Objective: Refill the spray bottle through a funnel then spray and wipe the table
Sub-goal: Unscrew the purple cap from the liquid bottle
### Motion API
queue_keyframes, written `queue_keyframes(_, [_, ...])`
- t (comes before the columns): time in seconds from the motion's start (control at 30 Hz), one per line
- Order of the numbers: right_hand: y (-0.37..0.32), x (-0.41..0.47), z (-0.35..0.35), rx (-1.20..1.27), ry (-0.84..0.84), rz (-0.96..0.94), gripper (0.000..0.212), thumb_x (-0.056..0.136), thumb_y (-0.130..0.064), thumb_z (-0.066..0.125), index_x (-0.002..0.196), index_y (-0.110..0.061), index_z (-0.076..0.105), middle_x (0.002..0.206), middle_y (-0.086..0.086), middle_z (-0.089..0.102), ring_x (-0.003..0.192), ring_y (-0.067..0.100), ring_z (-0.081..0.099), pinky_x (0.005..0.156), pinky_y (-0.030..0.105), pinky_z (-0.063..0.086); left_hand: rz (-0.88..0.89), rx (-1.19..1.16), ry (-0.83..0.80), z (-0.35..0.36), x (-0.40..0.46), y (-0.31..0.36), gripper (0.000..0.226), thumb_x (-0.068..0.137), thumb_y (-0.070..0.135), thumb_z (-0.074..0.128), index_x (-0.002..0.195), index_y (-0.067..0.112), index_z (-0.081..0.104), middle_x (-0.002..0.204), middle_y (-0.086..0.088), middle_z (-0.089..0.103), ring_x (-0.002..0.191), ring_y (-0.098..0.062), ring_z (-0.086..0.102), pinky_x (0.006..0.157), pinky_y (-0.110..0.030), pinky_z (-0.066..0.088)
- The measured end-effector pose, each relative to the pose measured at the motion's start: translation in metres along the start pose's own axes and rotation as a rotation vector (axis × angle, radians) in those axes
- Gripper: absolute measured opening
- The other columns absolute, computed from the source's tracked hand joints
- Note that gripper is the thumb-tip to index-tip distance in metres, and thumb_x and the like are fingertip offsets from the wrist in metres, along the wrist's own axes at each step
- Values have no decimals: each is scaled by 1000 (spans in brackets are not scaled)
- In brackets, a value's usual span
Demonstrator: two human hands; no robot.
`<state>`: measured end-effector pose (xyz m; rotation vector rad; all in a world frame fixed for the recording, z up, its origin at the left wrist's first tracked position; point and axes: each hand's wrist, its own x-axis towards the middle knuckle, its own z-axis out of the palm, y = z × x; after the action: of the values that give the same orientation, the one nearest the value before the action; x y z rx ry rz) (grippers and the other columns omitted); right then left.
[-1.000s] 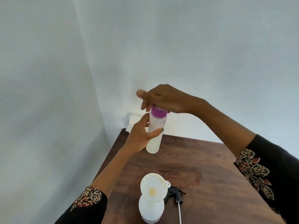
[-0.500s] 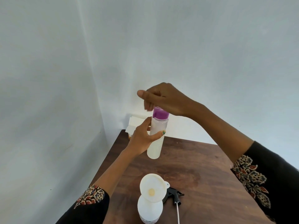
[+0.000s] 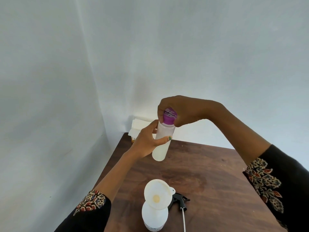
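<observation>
My left hand (image 3: 147, 141) grips a translucent refill bottle (image 3: 161, 144) around its body, holding it upright above the wooden table (image 3: 209, 173). My right hand (image 3: 180, 111) curls over its purple cap (image 3: 168, 118) from above, fingers wrapped round it. Near the front edge stands the white spray bottle (image 3: 154, 218) with a white funnel (image 3: 158, 194) seated in its neck. The black spray head (image 3: 179, 200) with its dip tube lies on the table just right of that bottle.
A stack of white paper napkins (image 3: 138, 126) sits at the table's far left corner against the wall. Pale walls close in at the back and left. Bare wood spreads across the middle and right.
My right hand has closed down fully around the purple cap; its thumb no longer sticks out to the left. The bottle stays in my left hand.
</observation>
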<state>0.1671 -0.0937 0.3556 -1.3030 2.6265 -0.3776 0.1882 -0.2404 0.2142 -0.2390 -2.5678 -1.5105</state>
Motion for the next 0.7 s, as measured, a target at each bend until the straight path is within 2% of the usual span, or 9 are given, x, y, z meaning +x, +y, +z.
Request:
queue_keyframes(0.1, [6, -1, -4, 96, -21, -57, 36, 68, 11, 57, 94, -11, 67, 107, 1, 63, 100, 18, 60, 84, 39, 55, 13, -21, -32, -1, 1, 3, 58, 81, 29, 68, 131, 23, 40, 131, 1, 54, 109, -12, 53, 95, -32, 46])
queue_keyframes(0.17, [9, 0, -5, 269, -22, -42, 28, 78, 7, 58, 98, -10, 69, 104, 0, 68, 96, 7, 63, 83, 28, 55, 19, -30, -50, 0, 2, 3, 57, 80, 28, 69, 130, 24, 40, 131, 1, 54, 109, -13, 54, 95, -33, 47])
queue_keyframes(0.23, [11, 3, -2, 344, 77, 20, 13, 87, -15, 63, 99, -14, 69, 102, -5, 69, 94, 3, 63, 78, 19, 51, 18, -26, -52, 3, 2, 1, 55, 80, 29, 69, 128, 26, 40, 131, 1, 54, 111, -15, 55, 98, -38, 48])
queue_keyframes(0.3, [13, 8, 4, 97, 164, 161, 33, 85, -48, 60, 101, -20, 66, 101, -7, 65, 94, 10, 59, 76, 23, 46, 13, -42, -53, 5, 3, -1, 54, 80, 29, 69, 127, 26, 41, 130, 2, 55, 112, -18, 56, 97, -39, 49])
queue_keyframes(0.37, [16, 10, 12, -202, 113, 291, 50, 81, -65, 52, 102, -20, 61, 96, -4, 60, 87, 16, 55, 68, 26, 42, 24, -63, -67, 5, 3, -2, 54, 80, 29, 70, 125, 33, 41, 127, 5, 55, 111, -17, 56, 95, -37, 50])
queue_keyframes(0.43, [16, 9, 19, -253, 113, 270, 44, 83, -58, 57, 100, -18, 60, 91, -3, 60, 81, 17, 54, 61, 27, 39, 34, -52, -83, 6, 4, -6, 58, 79, 30, 70, 127, 37, 39, 127, 6, 55, 110, -16, 56, 94, -36, 51])
queue_keyframes(0.53, [14, 1, 12, -131, 201, 123, 26, 81, -33, 68, 101, -19, 61, 99, -4, 62, 88, 15, 56, 71, 27, 47, 0, -31, -71, 6, 6, -12, 59, 79, 30, 70, 131, 25, 41, 131, 2, 54, 112, -18, 56, 95, -41, 51])
queue_keyframes(0.63, [15, -12, 11, 93, 333, 19, 30, 76, -22, 74, 102, -20, 59, 103, -5, 59, 87, 9, 54, 71, 20, 47, -13, -56, -62, 6, 4, -15, 57, 80, 28, 70, 129, 21, 42, 131, 0, 55, 111, -18, 56, 94, -39, 51])
queue_keyframes(0.7, [25, -23, 28, 314, 457, 70, 34, 74, -21, 78, 99, -19, 56, 105, -1, 59, 88, 12, 58, 75, 21, 52, -12, -65, -56, 4, 2, -18, 56, 80, 28, 70, 129, 20, 43, 129, 0, 56, 109, -17, 56, 92, -37, 51])
